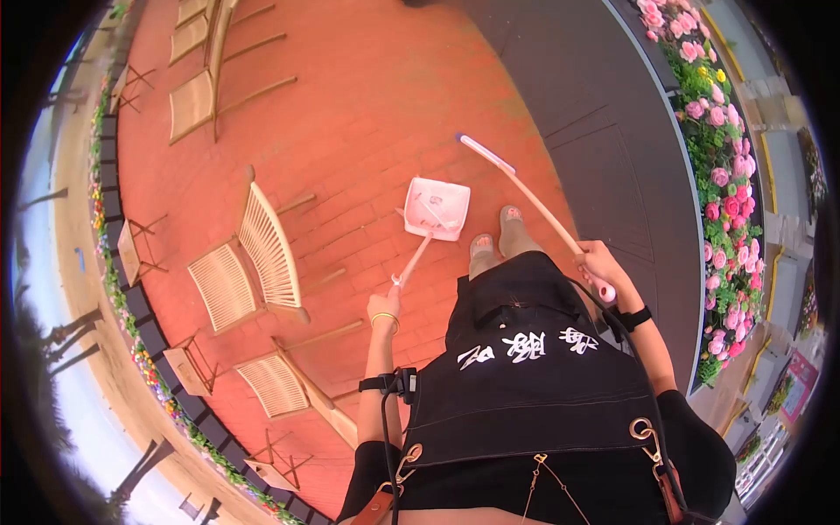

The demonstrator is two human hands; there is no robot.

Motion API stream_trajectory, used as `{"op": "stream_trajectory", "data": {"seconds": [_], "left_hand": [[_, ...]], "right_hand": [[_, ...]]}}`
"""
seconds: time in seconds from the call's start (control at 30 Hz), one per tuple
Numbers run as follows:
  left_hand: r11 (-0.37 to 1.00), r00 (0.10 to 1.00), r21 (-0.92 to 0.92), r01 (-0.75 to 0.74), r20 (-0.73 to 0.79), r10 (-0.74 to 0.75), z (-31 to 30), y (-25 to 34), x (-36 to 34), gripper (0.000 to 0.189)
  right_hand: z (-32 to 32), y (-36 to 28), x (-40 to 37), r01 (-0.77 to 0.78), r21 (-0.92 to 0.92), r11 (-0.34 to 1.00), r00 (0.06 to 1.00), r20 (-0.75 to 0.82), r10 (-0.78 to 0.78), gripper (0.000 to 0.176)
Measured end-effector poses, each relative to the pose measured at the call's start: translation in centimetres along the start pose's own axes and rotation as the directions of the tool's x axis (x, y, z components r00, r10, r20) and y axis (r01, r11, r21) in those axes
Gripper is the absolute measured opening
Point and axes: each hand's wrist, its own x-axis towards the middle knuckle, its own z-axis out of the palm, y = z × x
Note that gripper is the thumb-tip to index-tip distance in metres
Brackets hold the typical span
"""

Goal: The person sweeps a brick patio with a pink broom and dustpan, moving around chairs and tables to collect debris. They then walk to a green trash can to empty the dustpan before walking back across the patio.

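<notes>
wooden chairs | red brick floor | dark paving | pink flowers

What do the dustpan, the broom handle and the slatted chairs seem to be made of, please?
Dustpan: probably plastic, a smooth, pale pink moulded tray with a matching handle. Broom handle: possibly wood or bamboo, a matt tan shaft, with a pink grip that looks plastic. Chairs: apparently pale wood, judging by their thin slats.

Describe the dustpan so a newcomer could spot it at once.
On the red brick paving, just ahead of the person's feet, is the dustpan, its long handle held by the left hand. It is the only pale pink square tray; the broom in the right hand is a thin stick.
</notes>
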Motion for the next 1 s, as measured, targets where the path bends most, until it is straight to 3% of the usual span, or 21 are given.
{"op": "stream_trajectory", "data": {"seconds": [0.03, 0.07, 0.13, 0.17, 0.23, 0.37, 0.57, 0.73, 1.0], "left_hand": [[0.962, 0.995, -0.256, 0.093, 0.07, -0.078, -0.5, -0.1, -0.9, 0.036], [0.95, 0.993, -0.288, 0.118, 0.036, -0.113, -0.9, 0.0, -2.0, 0.036], [0.706, 0.977, -0.676, 0.213, 0.152, -0.15, -0.9, 2.2, -3.4, 0.028], [0.686, 0.98, -0.7, 0.198, 0.125, -0.156, -1.0, 3.5, -3.6, 0.028], [0.483, 0.955, -0.824, 0.297, 0.254, -0.154, -0.8, 6.6, -3.6, 0.027], [0.309, 0.968, -0.92, 0.242, 0.21, -0.133, -0.8, 14.9, -0.3, 0.026], [0.198, 0.978, -0.968, 0.157, 0.125, -0.165, -4.8, 25.5, 4.2, 0.025], [0.086, 0.975, -0.993, 0.085, 0.065, -0.213, -7.9, 27.4, 5.7, 0.026], [0.024, 0.937, -1.0, -0.013, -0.02, -0.348, -17.4, 28.4, 13.4, 0.027]], "right_hand": [[-0.6, -0.8, -0.1, -0.011, 0.089, 0.996, 1.0, 0.012, 0.01, 0.02], [-1.2, -1.1, 0.0, 0.002, 0.096, 0.995, 1.0, 0.02, -0.004, 0.023], [-1.7, -3.7, -0.7, 0.03, 0.107, 0.994, 0.999, 0.008, -0.031, 0.027], [-1.7, -5.6, -1.4, 0.037, 0.109, 0.993, 0.999, -0.006, -0.037, 0.027], [-2.1, -7.2, -0.2, 0.067, 0.235, 0.97, 0.998, -0.018, -0.064, 0.024], [-3.5, -13.7, 5.4, 0.111, 0.263, 0.958, 0.99, 0.056, -0.13, 0.022], [-5.6, -28.3, 15.1, 0.212, -0.125, 0.969, 0.97, 0.151, -0.192, 0.038], [-2.7, -41.8, 20.1, 0.275, -0.354, 0.894, 0.936, 0.312, -0.164, 0.043], [11.1, -55.5, 26.1, 0.357, -0.493, 0.794, 0.881, 0.459, -0.111, 0.038]]}}
